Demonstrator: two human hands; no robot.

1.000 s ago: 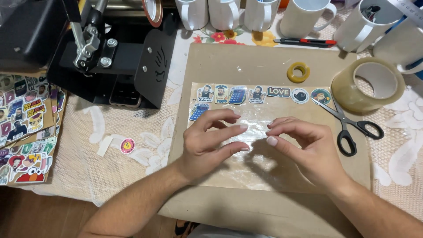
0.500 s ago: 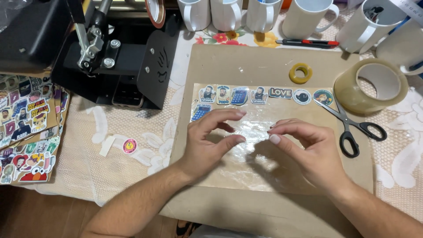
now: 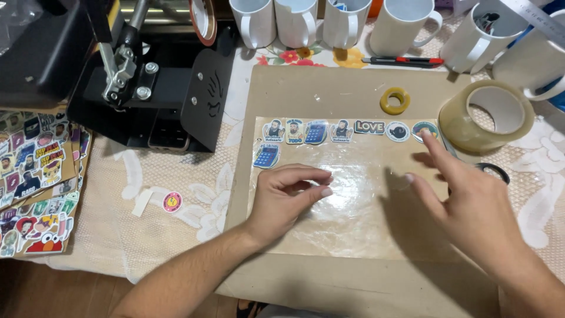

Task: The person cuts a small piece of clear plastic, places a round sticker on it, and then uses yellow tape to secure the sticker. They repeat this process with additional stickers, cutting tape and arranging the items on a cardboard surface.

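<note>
A clear plastic sheet [image 3: 353, 221] lies on a brown cardboard board [image 3: 329, 88]. Along its top edge runs a row of small cut-out stickers [image 3: 318, 131], with a blue calculator sticker [image 3: 266, 156] below the row's left end. My left hand [image 3: 288, 200] rests on the left part of the sheet, fingers loosely curled, thumb and index a little apart, nothing visible between them. My right hand [image 3: 471, 206] hovers over the sheet's right side with fingers spread, its index tip near a round sticker [image 3: 422, 128]. It covers most of the scissors; one black handle loop [image 3: 493, 171] shows.
A large roll of clear tape [image 3: 485, 118] and a small yellow tape ring [image 3: 395, 100] sit at the right. White mugs [image 3: 253, 20] and a red-and-black cutter [image 3: 403, 60] line the back. A black heat press [image 3: 147, 88] stands at the left, with sticker sheets [image 3: 35, 176] and a loose round sticker [image 3: 172, 201].
Both hands were pinched on a whitish crumpled patch at the sheet's middle. Now it lies flat, the right hand has opened and swung right, and the left hand stays put.
</note>
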